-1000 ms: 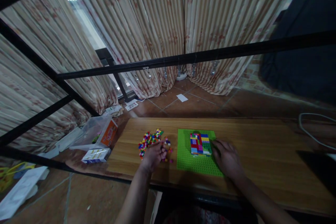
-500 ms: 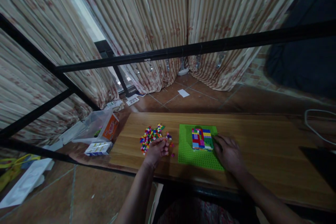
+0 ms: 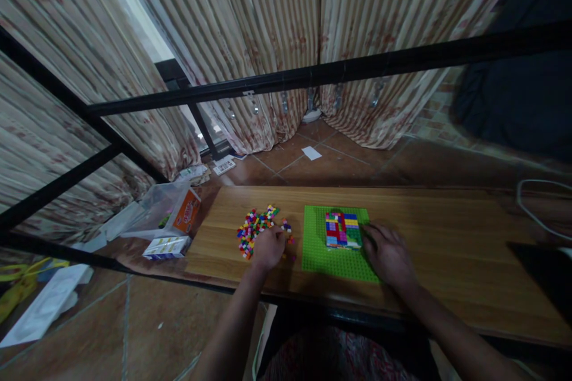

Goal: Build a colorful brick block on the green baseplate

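Note:
My left hand (image 3: 269,247) is over the right side of a pile of small coloured toy bricks (image 3: 250,232), back of the hand up. Its fingers curl down together, and whatever they hold is hidden. A few loose bricks (image 3: 286,226) lie just right of it. On a green studded baseplate (image 3: 315,262) stands a low rectangular block build (image 3: 343,230) with red, blue, yellow, pink and green bricks on top. My right hand (image 3: 388,253) rests at the plate's right edge beside the build, fingers loosely bent and apart, with nothing seen in them.
The wooden table (image 3: 447,250) carries the plate and bricks. Left of it stand a clear plastic bin (image 3: 154,205) with an orange label and a small white-and-blue box (image 3: 167,247). A black rail (image 3: 286,80) crosses beyond the table. At far right lies a white cable (image 3: 527,214).
My left hand has turned from fingers raised and pinched together to back up, reaching slightly further over the pile. My right hand stays beside the build. The view has tipped slightly down.

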The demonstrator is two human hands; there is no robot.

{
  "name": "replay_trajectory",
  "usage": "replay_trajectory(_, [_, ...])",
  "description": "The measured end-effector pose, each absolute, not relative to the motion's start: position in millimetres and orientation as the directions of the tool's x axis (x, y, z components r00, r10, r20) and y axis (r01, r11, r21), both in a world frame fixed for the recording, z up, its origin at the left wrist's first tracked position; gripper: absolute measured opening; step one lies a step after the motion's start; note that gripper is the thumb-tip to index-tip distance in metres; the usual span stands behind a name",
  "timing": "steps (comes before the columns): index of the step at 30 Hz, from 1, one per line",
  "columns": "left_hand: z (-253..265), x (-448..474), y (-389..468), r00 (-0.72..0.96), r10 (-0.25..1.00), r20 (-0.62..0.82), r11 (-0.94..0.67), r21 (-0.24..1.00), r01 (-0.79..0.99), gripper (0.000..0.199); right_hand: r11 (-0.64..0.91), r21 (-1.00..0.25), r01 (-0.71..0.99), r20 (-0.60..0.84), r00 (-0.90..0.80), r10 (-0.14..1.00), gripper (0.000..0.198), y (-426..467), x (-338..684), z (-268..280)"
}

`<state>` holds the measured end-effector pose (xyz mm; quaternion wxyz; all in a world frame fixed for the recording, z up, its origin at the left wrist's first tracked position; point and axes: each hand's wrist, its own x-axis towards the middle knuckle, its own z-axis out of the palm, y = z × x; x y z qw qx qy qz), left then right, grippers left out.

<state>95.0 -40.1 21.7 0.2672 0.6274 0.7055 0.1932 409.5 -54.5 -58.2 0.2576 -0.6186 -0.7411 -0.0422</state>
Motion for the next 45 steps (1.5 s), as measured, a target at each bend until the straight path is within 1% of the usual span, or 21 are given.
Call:
replay_trajectory(1, [22.6, 94.9, -39.8, -0.07, 0.99, -0.123, 0.129, 0.573, 0.81, 0.019, 0.232, -0.26, 0.937, 0.435, -0.1, 0.895, 0.036, -54.6, 409.2, -57.7])
replay_trajectory(3, [23.7, 94.7, -39.5, -0.068, 0.991, -0.114, 0.12, 0.544, 0.83, 0.018, 0.231, -0.272, 0.934, 0.431, -0.097, 0.897, 0.036, -55.0, 408.6, -56.6])
replay_trajectory(6, [25.0, 93.8, -39.4, -0.076, 0.991, -0.113, 0.126, 0.551, 0.825, 0.021, 0.224, -0.278, 0.934, 0.414, -0.093, 0.905, 0.036, -55.1, 408.0, -55.6])
replay_trajectory(9, [28.1, 92.9, -40.4, -0.101, 0.988, -0.118, 0.151, 0.571, 0.807, 0.02, 0.229, -0.29, 0.929, 0.417, -0.093, 0.904, 0.036, -54.6, 408.0, -56.1])
replay_trajectory(11, [30.8, 93.8, -41.6, -0.105, 0.988, -0.118, 0.155, 0.611, 0.776, 0.018, 0.235, -0.301, 0.924, 0.422, -0.092, 0.902, 0.037, -54.3, 408.0, -56.2])
replay_trajectory(13, [33.3, 97.8, -43.5, -0.076, 0.991, -0.111, 0.132, 0.686, 0.716, 0.02, 0.23, -0.304, 0.925, 0.422, -0.086, 0.903, 0.037, -54.4, 407.6, -55.1])
replay_trajectory(16, [35.0, 112.6, -47.9, -0.005, 0.996, -0.091, 0.078, 0.829, 0.553, 0.028, 0.219, -0.309, 0.925, 0.409, -0.079, 0.909, 0.035, -55.0, 406.0, -51.2])
replay_trajectory(18, [35.2, 128.2, -52.2, 0.033, 0.993, -0.113, 0.087, 0.893, 0.442, 0.03, 0.21, -0.318, 0.925, 0.402, -0.069, 0.913, 0.034, -55.4, 404.7, -48.2])
replay_trajectory(21, [35.3, 154.6, -58.9, 0.11, 0.976, -0.188, 0.136, 0.922, 0.362, 0.033, 0.204, -0.33, 0.922, 0.397, -0.06, 0.916, 0.034, -55.6, 403.6, -45.1])
replay_trajectory(26, [33.5, 188.3, -63.3, 0.181, 0.954, -0.238, 0.169, 0.929, 0.33, 0.033, 0.203, -0.35, 0.915, 0.399, -0.05, 0.916, 0.034, -55.9, 403.4, -42.9])
replay_trajectory(28, [31.7, 197.4, -62.6, 0.215, 0.953, -0.214, 0.142, 0.94, 0.309, 0.031, 0.209, -0.36, 0.909, 0.402, -0.051, 0.914, 0.035, -55.9, 403.4, -42.4])
replay_trajectory(30, [29.8, 205.3, -61.5, 0.231, 0.962, -0.147, 0.074, 0.952, 0.296, 0.027, 0.211, -0.369, 0.905, 0.403, -0.049, 0.914, 0.035, -55.9, 403.2, -41.8])
replay_trajectory(33, [27.3, 215.2, -59.9, 0.217, 0.975, -0.037, -0.033, 0.95, 0.31, 0.02, 0.203, -0.372, 0.906, 0.401, -0.04, 0.915, 0.033, -56.0, 402.4, -40.1])
replay_trajectory(36, [24.8, 221.7, -58.7, 0.216, 0.976, 0.022, -0.105, 0.919, 0.379, 0.014, 0.192, -0.372, 0.908, 0.395, -0.032, 0.918, 0.032, -56.1, 401.5, -38.1])
replay_trajectory(41, [19.9, 226.0, -57.0, 0.238, 0.971, 0.018, -0.144, 0.84, 0.523, 0.009, 0.198, -0.381, 0.903, 0.401, -0.031, 0.916, 0.032, -55.5, 401.2, -37.5])
replay_trajectory(45, [18.5, 226.7, -56.5, 0.26, 0.965, 0.038, -0.194, 0.771, 0.606, 0.01, 0.191, -0.38, 0.905, 0.399, -0.026, 0.917, 0.031, -55.7, 401.2, -36.6])
